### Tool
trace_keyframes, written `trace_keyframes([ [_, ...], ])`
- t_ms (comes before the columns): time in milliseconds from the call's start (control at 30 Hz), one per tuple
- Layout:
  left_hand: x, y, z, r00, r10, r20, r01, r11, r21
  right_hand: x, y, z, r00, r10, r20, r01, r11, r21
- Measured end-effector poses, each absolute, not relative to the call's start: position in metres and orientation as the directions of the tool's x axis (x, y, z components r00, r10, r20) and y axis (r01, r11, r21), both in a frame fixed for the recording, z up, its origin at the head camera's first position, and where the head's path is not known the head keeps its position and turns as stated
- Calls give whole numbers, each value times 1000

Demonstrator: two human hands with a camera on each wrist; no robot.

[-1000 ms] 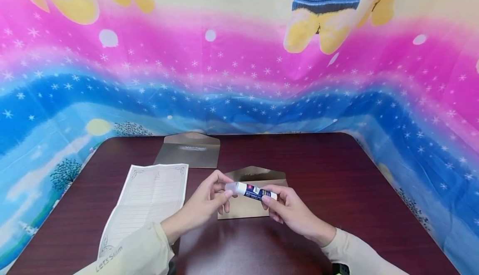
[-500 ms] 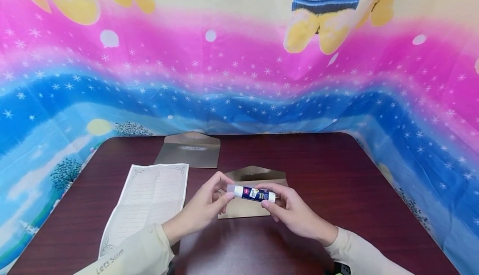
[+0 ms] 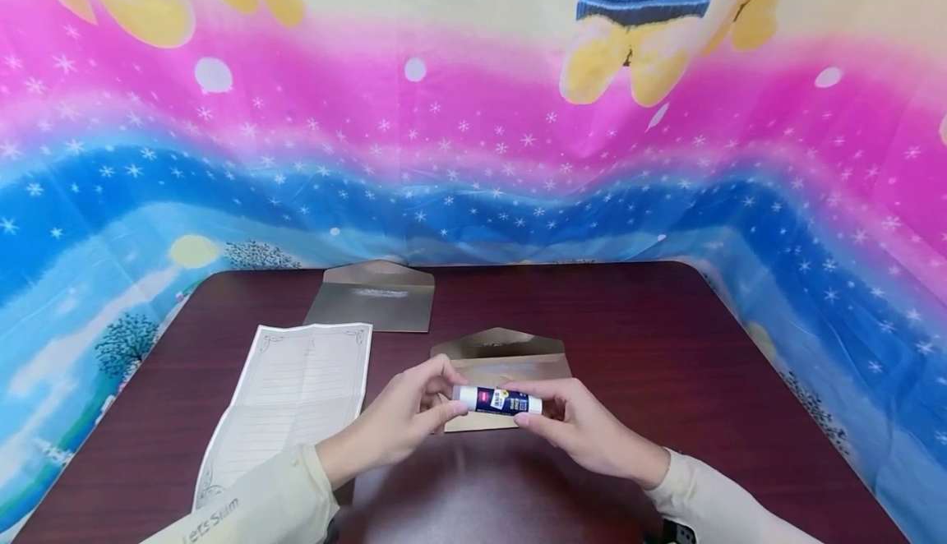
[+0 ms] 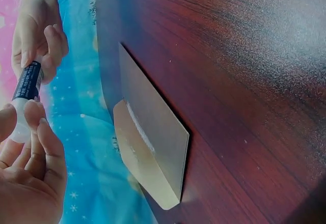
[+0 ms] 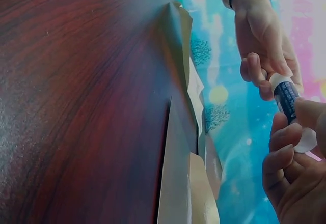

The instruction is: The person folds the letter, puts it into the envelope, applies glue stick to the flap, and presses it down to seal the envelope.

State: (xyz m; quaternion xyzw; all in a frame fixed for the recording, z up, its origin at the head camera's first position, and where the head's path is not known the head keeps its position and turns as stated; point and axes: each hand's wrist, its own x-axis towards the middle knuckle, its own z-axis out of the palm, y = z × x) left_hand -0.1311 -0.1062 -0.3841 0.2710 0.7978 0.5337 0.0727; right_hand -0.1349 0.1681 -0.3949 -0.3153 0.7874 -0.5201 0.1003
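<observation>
Both hands hold a glue stick [image 3: 503, 401] with a dark blue label, roughly level above the table. My left hand [image 3: 403, 414] pinches its translucent capped end between thumb and fingers. At the white opposite end, the thumb and fingers of my right hand [image 3: 592, 427] grip it. The cap looks seated on the tube. Beneath lies a gold-brown envelope [image 3: 497, 346] with its flap raised, its front partly hidden by the hands and glue stick. In the left wrist view a whitish streak [image 4: 140, 127] runs along the envelope near the flap's fold.
A lined sheet of paper [image 3: 296, 396] with an ornate border and creases lies left of the hands. Behind it, a second envelope [image 3: 377, 308] with its flap up bears a pale streak. The dark red-brown table [image 3: 666, 347] ends at a printed cloth backdrop [image 3: 473, 149].
Both hands have lowered slightly with the glue stick, which has turned from a tilt to nearly level. Its label has rotated. The paper and envelopes have stayed put.
</observation>
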Motion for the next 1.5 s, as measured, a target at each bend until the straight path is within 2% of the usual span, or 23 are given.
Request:
trace_keyframes([
  [233, -131, -111, -379, -841, 504, 195, 385, 305, 871, -137, 159, -391, -779, -585, 225, -446, 266, -854],
  [800, -130, -108, -376, -830, 518, 204, 409, 319, 855, -133, 157, -387, -796, -577, 182, -396, 270, -877],
  [1067, -129, -105, -376, -832, 513, 213, 406, 300, 863, -133, 156, -387, -791, -582, 188, -403, 265, -876],
  [1267, -135, -98, -369, -823, 507, 256, 451, 310, 837, -136, 161, -385, -786, -575, 230, -435, 249, -866],
  [1500, -140, -93, -357, -829, 507, 235, 437, 325, 838, -138, 162, -378, -790, -578, 206, -461, 336, -822],
])
